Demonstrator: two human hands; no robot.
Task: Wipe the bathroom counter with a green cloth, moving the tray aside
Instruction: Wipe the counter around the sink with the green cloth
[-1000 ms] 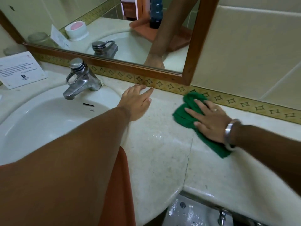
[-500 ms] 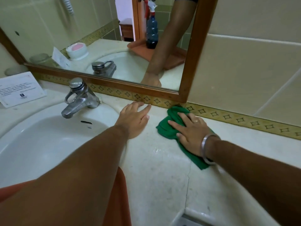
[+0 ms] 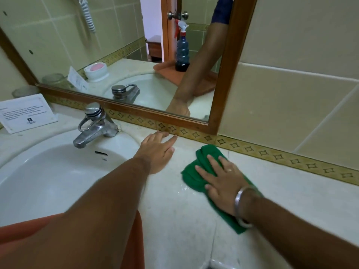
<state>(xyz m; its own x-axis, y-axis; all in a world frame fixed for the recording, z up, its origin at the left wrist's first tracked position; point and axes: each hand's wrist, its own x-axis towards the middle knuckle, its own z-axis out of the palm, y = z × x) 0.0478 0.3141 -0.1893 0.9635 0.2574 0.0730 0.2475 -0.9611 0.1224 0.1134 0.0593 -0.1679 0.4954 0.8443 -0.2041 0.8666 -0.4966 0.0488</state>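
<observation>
Head view: your right hand [image 3: 223,183] lies flat, fingers spread, pressing the one green cloth [image 3: 202,167] onto the counter [image 3: 291,195] near the wall. Your left hand [image 3: 157,152] rests open, palm down, at the sink [image 3: 48,171] rim, holding nothing. One tap [image 3: 93,125].

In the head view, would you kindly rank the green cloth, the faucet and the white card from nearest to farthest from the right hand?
From the right hand:
1. Green cloth: directly under the palm and fingers, touching.
2. Faucet: to the left, at the back of the sink, beyond the left hand.
3. White card: far left, propped up beside the mirror frame.
</observation>
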